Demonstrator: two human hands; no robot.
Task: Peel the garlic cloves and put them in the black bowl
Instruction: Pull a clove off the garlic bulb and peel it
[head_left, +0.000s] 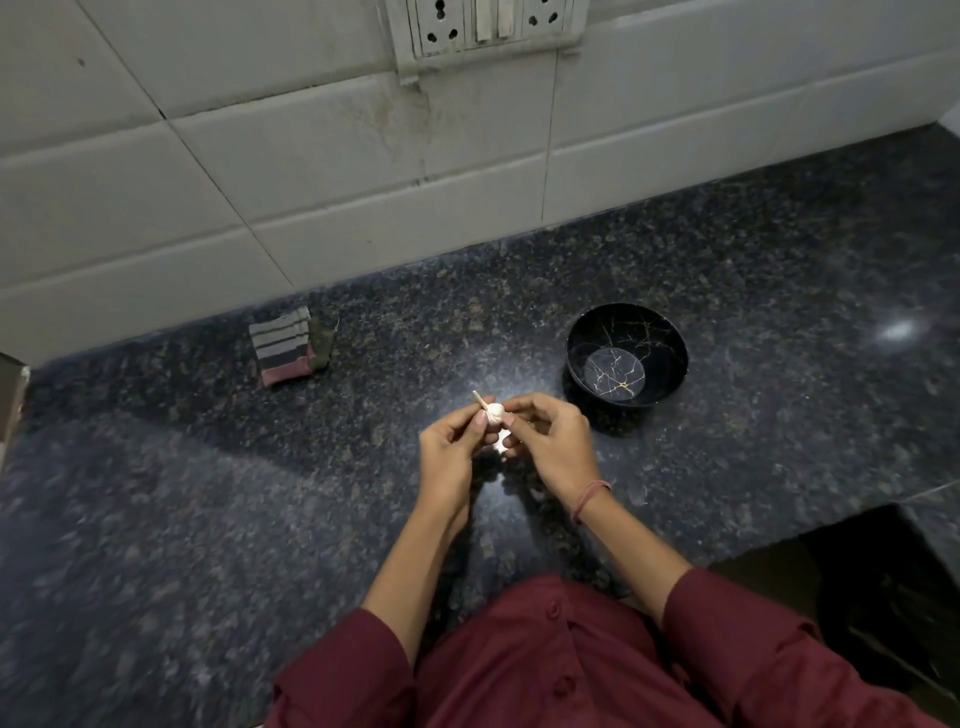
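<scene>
Barely started: my L hand (451, 444) grips the whole garlic bulb (494, 413), R hand (551, 437) pinches at its skin, nothing peeled yet & black bowl (670, 338) sits empty.

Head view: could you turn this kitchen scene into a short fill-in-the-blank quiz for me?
1. The left hand and right hand together hold a ____ bulb.
2. The black bowl stands to the ____ of the hands.
3. Inside, the black bowl is ____.
4. The folded cloth by the wall has a ____ pattern.
Missing words: garlic; right; empty; striped.
</scene>
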